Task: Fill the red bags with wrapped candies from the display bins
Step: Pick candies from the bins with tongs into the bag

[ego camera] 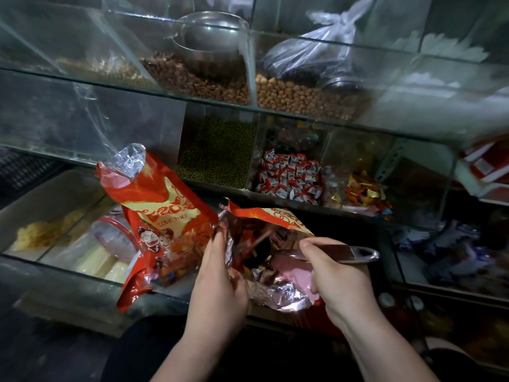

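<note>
Two red bags are in front of me. One red bag (162,216), printed with cartoon figures, leans upright on the left with candies inside. My left hand (217,274) grips the foil edge of the second red bag (264,224), holding its mouth wide. My right hand (338,274) holds a metal scoop (355,255) by its handle, with the scoop's front end dipped into that bag's mouth. Wrapped candies lie inside it. Behind, a glass bin holds red-and-white wrapped candies (292,177), and another beside it holds orange and gold candies (363,191).
Glass display bins (248,108) stand in tiers: green beans (217,150) behind the bags, nuts and peanuts above with a steel scoop (212,40) and a knotted plastic bag (314,53). At left a bin holds a clear jar (115,238) and pale blocks. Red boxes sit at right.
</note>
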A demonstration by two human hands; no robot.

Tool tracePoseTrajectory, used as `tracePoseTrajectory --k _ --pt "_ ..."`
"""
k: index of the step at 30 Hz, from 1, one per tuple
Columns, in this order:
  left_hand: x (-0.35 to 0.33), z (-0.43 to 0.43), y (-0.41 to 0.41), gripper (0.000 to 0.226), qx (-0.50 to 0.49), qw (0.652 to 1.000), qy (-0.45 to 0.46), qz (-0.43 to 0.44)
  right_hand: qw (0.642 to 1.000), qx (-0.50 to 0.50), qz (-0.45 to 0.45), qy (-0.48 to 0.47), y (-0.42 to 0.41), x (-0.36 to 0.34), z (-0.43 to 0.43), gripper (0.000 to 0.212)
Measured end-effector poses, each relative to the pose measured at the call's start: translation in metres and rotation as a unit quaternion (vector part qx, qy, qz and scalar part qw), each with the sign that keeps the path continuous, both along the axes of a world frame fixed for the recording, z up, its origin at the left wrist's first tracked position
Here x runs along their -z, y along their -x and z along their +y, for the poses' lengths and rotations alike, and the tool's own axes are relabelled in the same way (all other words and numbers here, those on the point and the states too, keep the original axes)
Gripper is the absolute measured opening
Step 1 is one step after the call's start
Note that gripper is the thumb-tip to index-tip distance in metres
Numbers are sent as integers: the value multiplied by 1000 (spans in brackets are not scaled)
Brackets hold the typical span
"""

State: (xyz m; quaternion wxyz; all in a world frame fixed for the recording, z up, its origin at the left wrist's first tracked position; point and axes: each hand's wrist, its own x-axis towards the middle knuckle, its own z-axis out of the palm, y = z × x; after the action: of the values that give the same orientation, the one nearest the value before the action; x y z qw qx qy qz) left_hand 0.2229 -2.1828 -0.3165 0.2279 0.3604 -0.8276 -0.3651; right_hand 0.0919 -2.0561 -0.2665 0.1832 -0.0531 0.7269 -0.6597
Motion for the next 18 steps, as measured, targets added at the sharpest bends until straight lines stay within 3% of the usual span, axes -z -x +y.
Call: tracePoseTrajectory --k 6,9,13,15,18 --pt "-13 -4 -2 89 0 1000 -12 -2 999 2 30 26 -6 7 14 15" --pt "-19 0 -6 85 -7 999 39 -1 999 18 32 35 -6 9 21 13" --pt "-28 12 -8 47 14 971 185 152 998 22 46 26 -7 6 35 18" --pt "-28 19 1 37 82 977 160 117 998 16 57 20 -9 2 43 19" --pt "-19 23 25 43 134 986 90 -41 998 16 57 21 -11 -5 52 20"
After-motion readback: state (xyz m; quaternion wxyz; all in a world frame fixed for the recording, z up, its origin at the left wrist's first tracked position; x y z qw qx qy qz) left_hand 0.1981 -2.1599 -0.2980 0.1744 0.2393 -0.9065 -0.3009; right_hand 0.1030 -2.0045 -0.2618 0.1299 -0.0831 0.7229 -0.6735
